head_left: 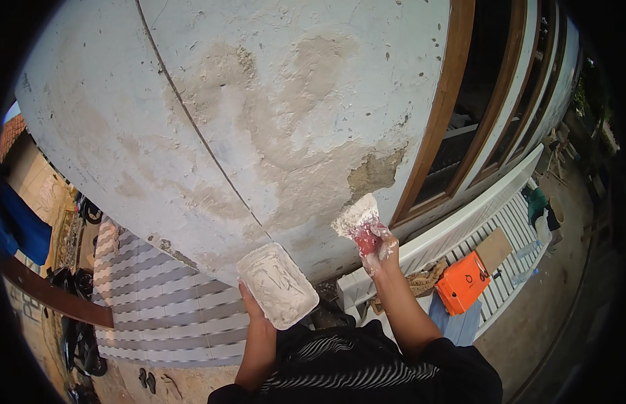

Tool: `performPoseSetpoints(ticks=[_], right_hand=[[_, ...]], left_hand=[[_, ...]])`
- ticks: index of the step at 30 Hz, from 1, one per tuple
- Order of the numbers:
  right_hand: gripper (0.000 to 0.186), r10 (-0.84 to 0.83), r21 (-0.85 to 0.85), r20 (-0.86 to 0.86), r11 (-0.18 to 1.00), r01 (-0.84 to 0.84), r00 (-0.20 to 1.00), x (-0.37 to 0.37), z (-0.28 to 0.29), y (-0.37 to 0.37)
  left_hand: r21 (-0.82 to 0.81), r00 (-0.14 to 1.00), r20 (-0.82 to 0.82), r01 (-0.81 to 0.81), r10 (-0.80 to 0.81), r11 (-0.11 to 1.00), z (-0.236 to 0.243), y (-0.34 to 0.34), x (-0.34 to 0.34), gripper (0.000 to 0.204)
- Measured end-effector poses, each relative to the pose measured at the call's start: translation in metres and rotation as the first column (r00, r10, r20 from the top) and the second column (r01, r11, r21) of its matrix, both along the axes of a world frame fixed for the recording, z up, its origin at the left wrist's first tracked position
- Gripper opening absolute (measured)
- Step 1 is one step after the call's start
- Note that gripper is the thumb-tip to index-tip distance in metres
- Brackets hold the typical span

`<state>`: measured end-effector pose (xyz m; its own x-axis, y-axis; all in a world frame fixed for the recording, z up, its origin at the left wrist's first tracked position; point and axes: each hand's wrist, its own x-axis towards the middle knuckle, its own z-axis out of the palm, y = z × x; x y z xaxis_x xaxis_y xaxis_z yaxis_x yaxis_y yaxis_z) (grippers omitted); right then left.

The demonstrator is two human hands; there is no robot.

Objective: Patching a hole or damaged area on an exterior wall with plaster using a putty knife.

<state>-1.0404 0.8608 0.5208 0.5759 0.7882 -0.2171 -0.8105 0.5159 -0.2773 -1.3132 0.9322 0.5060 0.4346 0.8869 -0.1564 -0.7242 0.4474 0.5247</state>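
My left hand [251,301] grips the side of a white rectangular tub [278,285] holding pale, creamy filler paste with streaks across its surface. Its fingers are mostly hidden under the tub. In my right hand [382,250] is a putty knife [364,234] with a red handle; its blade is loaded with white paste, and paste is smeared over the fingers. Just beyond the blade, the white wall [212,121] has a rough bare patch [376,171] of exposed render near the window. Beige areas of smoothed filler spread over the wall to the left of it. A dark cable runs diagonally down the wall.
A brown wooden window frame [435,114] borders the wall on the right. Below it stands a white slatted bench [512,269] with an orange box [462,283] and a piece of cardboard on it. Striped floor tiles [171,303] lie at left, with dark sandals [147,381] near them.
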Motion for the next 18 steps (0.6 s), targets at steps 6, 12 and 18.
performPoseSetpoints(ticks=[6, 12, 18], right_hand=[[0.032, 0.187, -0.138, 0.033, 0.974, -0.180, 0.982, -0.026, 0.004, -0.022], [0.026, 0.231, -0.178, 0.160, 0.963, -0.202, 0.960, -0.055, 0.038, -0.023], [0.018, 0.251, -0.258, 0.507, 0.957, -0.132, 0.825, -0.069, 0.062, -0.022]], left_hand=[[0.017, 0.993, 0.049, -0.106, 0.105, 0.994, 0.024, -0.002, 0.003, 0.072], [0.004, 0.990, 0.090, -0.105, 0.104, 0.994, 0.032, 0.001, 0.003, 0.073], [0.227, 1.000, 0.007, 0.008, -0.009, 0.974, 0.041, -0.015, 0.008, 0.077]])
